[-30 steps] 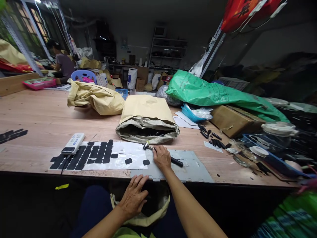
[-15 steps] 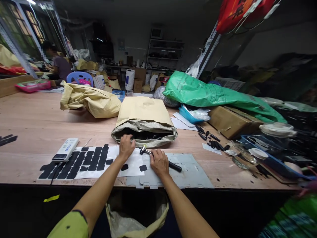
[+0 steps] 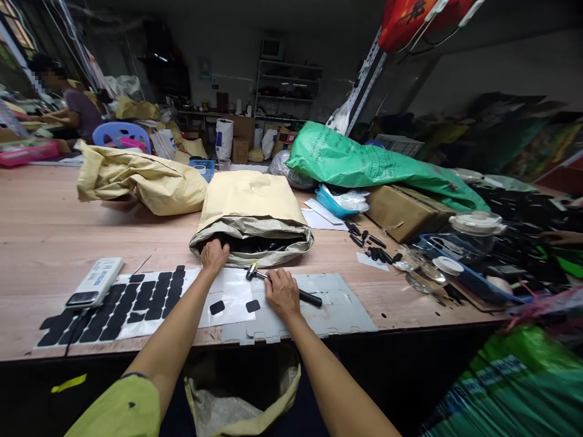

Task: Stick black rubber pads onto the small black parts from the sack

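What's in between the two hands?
In the head view, the hammer's head and part of the white sheet lie between the left hand and the right hand.

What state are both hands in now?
Left hand: at the mouth of the bag; grip cannot be told.
Right hand: closed over the hammer.

Hammer head (image 3: 251, 272): shiny metal
Hammer handle (image 3: 310, 298): matt, smooth
Open sack (image 3: 250, 195): matt paper outside, crinkled woven-looking lip
Tabletop (image 3: 40, 227): smooth wood-grain
Backing sheet (image 3: 237, 285): glossy
Black pads (image 3: 141, 300): matt
Green sack (image 3: 359, 159): shiny, wrinkled plastic
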`<control>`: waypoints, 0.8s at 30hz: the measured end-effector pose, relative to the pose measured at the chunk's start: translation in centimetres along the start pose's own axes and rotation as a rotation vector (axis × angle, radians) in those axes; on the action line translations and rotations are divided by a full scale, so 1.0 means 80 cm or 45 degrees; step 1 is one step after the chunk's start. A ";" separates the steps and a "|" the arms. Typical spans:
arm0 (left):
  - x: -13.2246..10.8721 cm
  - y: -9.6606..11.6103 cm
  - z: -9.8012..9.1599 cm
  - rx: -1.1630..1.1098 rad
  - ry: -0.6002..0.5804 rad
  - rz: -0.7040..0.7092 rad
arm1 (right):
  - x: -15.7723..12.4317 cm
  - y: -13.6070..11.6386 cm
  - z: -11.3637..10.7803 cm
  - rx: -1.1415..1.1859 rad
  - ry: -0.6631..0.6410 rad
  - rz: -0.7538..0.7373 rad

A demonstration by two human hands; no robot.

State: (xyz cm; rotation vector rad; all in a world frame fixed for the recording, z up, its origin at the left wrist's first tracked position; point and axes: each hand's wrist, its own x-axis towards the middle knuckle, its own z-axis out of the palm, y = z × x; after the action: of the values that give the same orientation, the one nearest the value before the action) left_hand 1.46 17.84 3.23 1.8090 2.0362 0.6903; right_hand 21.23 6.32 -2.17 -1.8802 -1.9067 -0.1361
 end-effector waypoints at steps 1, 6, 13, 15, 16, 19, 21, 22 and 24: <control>-0.016 -0.007 -0.003 -0.007 0.043 0.083 | 0.000 0.000 0.000 -0.002 0.000 -0.003; -0.114 -0.056 -0.012 -0.188 -0.025 0.473 | -0.001 0.000 0.002 -0.017 0.000 -0.015; -0.158 -0.087 -0.008 -0.201 -0.166 0.527 | -0.002 0.002 0.003 0.014 -0.010 -0.007; -0.155 -0.087 -0.008 -0.201 -0.184 0.529 | -0.001 0.004 0.004 0.030 -0.026 0.007; -0.153 -0.086 -0.008 -0.200 -0.193 0.526 | 0.001 0.004 0.004 0.033 -0.038 0.018; -0.152 -0.085 -0.008 -0.187 -0.207 0.495 | 0.003 0.004 -0.001 0.063 -0.098 0.064; -0.153 -0.084 -0.007 -0.172 -0.216 0.462 | 0.001 0.000 -0.008 0.134 -0.113 0.102; -0.153 -0.084 -0.006 -0.165 -0.221 0.453 | -0.002 -0.003 -0.013 0.187 -0.105 0.116; -0.154 -0.083 -0.005 -0.150 -0.227 0.448 | -0.011 -0.012 -0.023 0.314 -0.083 0.120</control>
State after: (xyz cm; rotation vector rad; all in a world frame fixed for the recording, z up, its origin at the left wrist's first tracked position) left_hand -2.56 5.15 -1.04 2.0977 1.5487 0.6965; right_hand 20.76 4.76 -0.59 -1.8214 -1.7804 0.1841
